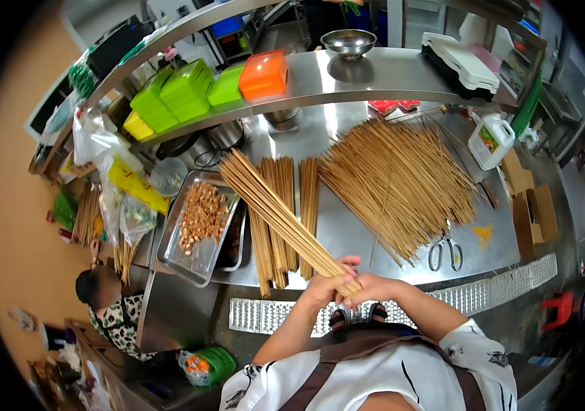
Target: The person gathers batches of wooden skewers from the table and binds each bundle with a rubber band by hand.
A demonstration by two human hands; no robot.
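Note:
A thick bundle of bamboo skewers [282, 222] slants up and to the left above the steel table. My left hand [322, 288] is closed around its near end. My right hand [369, 288] is closed at the same end, against the left hand, and some fingers are hidden. Beneath the bundle, several sorted skewer bundles [308, 212] lie side by side on the table [347, 253]. To the right spreads a large loose pile of skewers [398, 185]. Scissors [447, 250] lie below that pile.
A metal tray [196, 264] of chopped food stands left. On the shelf [306, 79] are green boxes [186, 89], an orange box [263, 74], a steel bowl [348, 44] and a white scale [460, 61]. A jug [491, 140] and a knife [489, 194] are right. Another person [117, 318] is at left.

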